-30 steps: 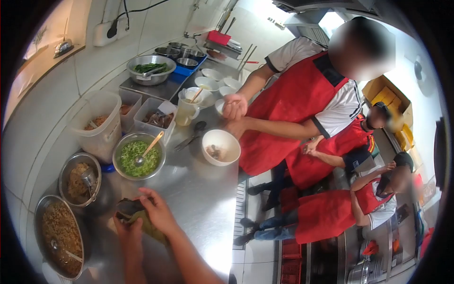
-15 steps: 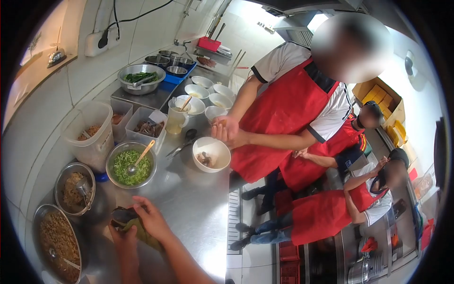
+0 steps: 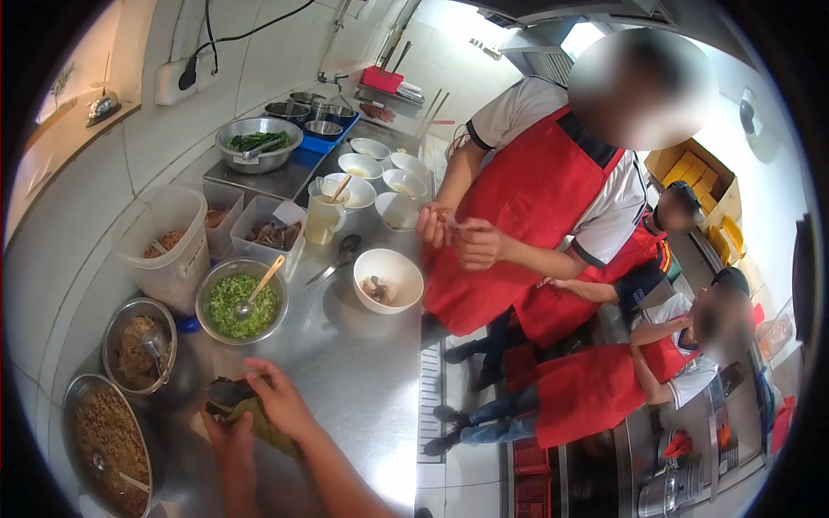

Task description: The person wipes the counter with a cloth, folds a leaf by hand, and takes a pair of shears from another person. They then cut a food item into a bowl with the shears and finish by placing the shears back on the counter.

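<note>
My left hand (image 3: 230, 436) is at the lower left of the head view, its fingers bent against the near side of an olive-green wrap (image 3: 269, 432). A dark, rounded end (image 3: 229, 391) pokes out of the wrap; I cannot make out what it is. From the other side my right hand (image 3: 281, 401) holds the same bundle, with the thumb and fingers curved over it. Just beyond stands a metal bowl of chopped green onion (image 3: 229, 311) with a ladle (image 3: 244, 306) in it. The bundle's underside is hidden by my hands.
Metal bowls of minced food (image 3: 108, 440) and brown paste (image 3: 136, 337) line the left wall. A white bowl with meat (image 3: 387, 281), scissors (image 3: 337, 259), a jug (image 3: 324, 220) and plastic tubs (image 3: 268, 226) stand ahead. Across the counter stands a co-worker in a red apron (image 3: 518, 224); others are behind.
The nearest co-worker's hands have moved apart and now pull at something small and thin. My own hands stay on the olive-green bundle with barely any movement.
</note>
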`<state>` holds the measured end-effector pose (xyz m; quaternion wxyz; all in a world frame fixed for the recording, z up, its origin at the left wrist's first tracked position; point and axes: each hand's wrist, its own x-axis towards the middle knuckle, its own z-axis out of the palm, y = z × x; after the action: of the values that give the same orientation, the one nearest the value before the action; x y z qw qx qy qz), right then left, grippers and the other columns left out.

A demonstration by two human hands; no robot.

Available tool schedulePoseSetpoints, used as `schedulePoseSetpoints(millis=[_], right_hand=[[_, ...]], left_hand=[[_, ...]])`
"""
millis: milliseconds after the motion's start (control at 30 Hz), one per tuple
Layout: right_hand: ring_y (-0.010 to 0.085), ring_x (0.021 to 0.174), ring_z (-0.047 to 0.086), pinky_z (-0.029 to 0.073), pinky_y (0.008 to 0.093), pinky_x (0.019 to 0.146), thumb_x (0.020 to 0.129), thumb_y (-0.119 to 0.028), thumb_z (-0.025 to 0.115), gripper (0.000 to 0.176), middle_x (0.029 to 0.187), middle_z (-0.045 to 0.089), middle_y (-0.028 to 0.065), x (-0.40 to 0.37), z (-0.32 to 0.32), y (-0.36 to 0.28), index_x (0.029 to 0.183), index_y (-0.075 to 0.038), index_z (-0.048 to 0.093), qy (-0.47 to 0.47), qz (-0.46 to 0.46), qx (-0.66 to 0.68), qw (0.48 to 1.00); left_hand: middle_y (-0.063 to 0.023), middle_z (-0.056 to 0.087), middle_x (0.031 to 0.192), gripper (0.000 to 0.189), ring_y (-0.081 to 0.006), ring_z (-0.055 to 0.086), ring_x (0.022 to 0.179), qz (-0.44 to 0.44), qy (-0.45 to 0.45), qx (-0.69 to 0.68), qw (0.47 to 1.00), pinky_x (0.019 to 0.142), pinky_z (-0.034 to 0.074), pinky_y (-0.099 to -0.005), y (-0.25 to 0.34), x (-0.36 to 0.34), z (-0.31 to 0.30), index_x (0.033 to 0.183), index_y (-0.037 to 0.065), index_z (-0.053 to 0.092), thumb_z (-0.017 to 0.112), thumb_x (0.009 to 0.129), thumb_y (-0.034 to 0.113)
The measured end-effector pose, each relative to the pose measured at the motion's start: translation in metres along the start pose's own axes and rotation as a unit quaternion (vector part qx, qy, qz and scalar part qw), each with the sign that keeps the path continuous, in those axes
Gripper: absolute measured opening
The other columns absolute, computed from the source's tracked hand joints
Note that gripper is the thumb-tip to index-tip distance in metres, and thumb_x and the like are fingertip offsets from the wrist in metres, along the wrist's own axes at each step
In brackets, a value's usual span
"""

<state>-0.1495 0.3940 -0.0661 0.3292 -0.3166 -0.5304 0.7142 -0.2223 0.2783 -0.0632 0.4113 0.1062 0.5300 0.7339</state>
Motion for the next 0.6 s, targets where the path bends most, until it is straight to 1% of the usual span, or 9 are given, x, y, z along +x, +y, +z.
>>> schedulePoseSetpoints(millis=[100, 167, 233, 267, 367, 433, 467, 533, 600], right_hand=[[0.016, 0.107, 0.062, 0.047, 0.0297, 0.096, 0.105, -0.021, 0.054, 0.035, 0.113, 0.068, 0.01, 0.0, 0.002, 0.001, 0.135, -0.003, 0.053, 0.004, 0.003, 0.014, 1.0], [0.0177, 0.111, 0.062, 0.048, 0.0306, 0.098, 0.105, -0.016, 0.053, 0.034, 0.117, 0.067, 0.0114, -0.002, 0.001, -0.005, 0.136, -0.003, 0.053, 0.003, 0.006, -0.011, 1.0], [0.0178, 0.111, 0.062, 0.048, 0.0306, 0.098, 0.105, -0.016, 0.053, 0.034, 0.117, 0.068, 0.0114, -0.006, 0.003, -0.004, 0.136, -0.002, 0.053, 0.005, 0.009, -0.006, 1.0], [0.0179, 0.111, 0.062, 0.048, 0.0305, 0.098, 0.105, -0.015, 0.053, 0.034, 0.117, 0.068, 0.0113, -0.003, 0.003, -0.009, 0.136, -0.002, 0.053, 0.006, 0.007, -0.009, 1.0], [0.0181, 0.112, 0.062, 0.048, 0.0307, 0.098, 0.105, -0.015, 0.053, 0.034, 0.117, 0.068, 0.0112, -0.006, 0.004, -0.015, 0.136, -0.002, 0.053, 0.011, 0.029, 0.0, 1.0], [0.0181, 0.112, 0.062, 0.048, 0.0307, 0.098, 0.105, -0.015, 0.053, 0.033, 0.117, 0.068, 0.0112, -0.004, 0.004, -0.016, 0.135, -0.002, 0.053, 0.007, 0.022, -0.002, 1.0], [0.0181, 0.111, 0.062, 0.048, 0.0308, 0.098, 0.105, -0.014, 0.053, 0.033, 0.117, 0.068, 0.0113, -0.005, 0.004, -0.016, 0.135, -0.002, 0.053, 0.009, 0.02, -0.002, 1.0], [0.0182, 0.112, 0.062, 0.048, 0.0309, 0.099, 0.105, -0.014, 0.052, 0.033, 0.118, 0.067, 0.0114, -0.005, 0.003, -0.015, 0.135, -0.002, 0.053, 0.007, 0.021, -0.003, 1.0], [0.0184, 0.112, 0.062, 0.048, 0.031, 0.099, 0.105, -0.014, 0.052, 0.033, 0.118, 0.067, 0.0114, -0.005, 0.004, -0.016, 0.135, -0.002, 0.054, 0.005, 0.018, -0.002, 1.0]], left_hand=[[-0.0077, 0.052, 0.134, 0.071, -0.0161, 0.057, 0.115, -0.012, 0.01, 0.004, 1.0, 0.086, 0.049, -0.0272, 0.008, -0.003, 0.007, 0.153, 0.016, 0.028, 0.062, 0.093, 0.001], [-0.008, 0.052, 0.134, 0.07, -0.0163, 0.057, 0.115, -0.023, 0.023, 0.003, 0.999, 0.086, 0.049, -0.0273, 0.009, -0.009, 0.006, 0.153, 0.015, 0.029, 0.062, 0.093, 0.001], [-0.0082, 0.052, 0.134, 0.067, -0.0167, 0.057, 0.114, 0.003, -0.004, -0.018, 1.0, 0.086, 0.049, -0.0278, 0.009, -0.007, 0.007, 0.151, 0.015, 0.031, 0.062, 0.093, 0.0], [-0.0082, 0.052, 0.134, 0.067, -0.0167, 0.057, 0.114, 0.013, -0.001, -0.025, 1.0, 0.086, 0.049, -0.0278, 0.009, -0.003, 0.01, 0.151, 0.015, 0.031, 0.062, 0.093, 0.0], [-0.0081, 0.052, 0.132, 0.065, -0.0172, 0.057, 0.115, 0.019, -0.014, -0.033, 0.999, 0.088, 0.05, -0.0287, 0.001, -0.006, -0.001, 0.149, 0.014, 0.033, 0.062, 0.093, 0.0], [-0.0073, 0.053, 0.13, 0.062, -0.0167, 0.058, 0.113, 0.035, -0.022, -0.007, 0.999, 0.087, 0.05, -0.0286, -0.007, 0.003, -0.005, 0.146, 0.014, 0.036, 0.062, 0.093, -0.001], [-0.0073, 0.053, 0.13, 0.062, -0.0167, 0.058, 0.113, 0.036, -0.021, -0.009, 0.999, 0.087, 0.05, -0.0286, -0.003, 0.001, 0.0, 0.146, 0.014, 0.036, 0.062, 0.093, -0.001], [-0.0056, 0.055, 0.127, 0.058, -0.0136, 0.058, 0.109, 0.023, 0.0, -0.036, 0.999, 0.083, 0.049, -0.0253, 0.011, -0.009, 0.013, 0.143, 0.015, 0.038, 0.063, 0.093, 0.0], [-0.0056, 0.054, 0.127, 0.058, -0.0135, 0.058, 0.109, 0.016, -0.003, -0.032, 0.999, 0.082, 0.049, -0.0253, 0.011, -0.009, 0.011, 0.143, 0.015, 0.038, 0.063, 0.093, 0.0]])
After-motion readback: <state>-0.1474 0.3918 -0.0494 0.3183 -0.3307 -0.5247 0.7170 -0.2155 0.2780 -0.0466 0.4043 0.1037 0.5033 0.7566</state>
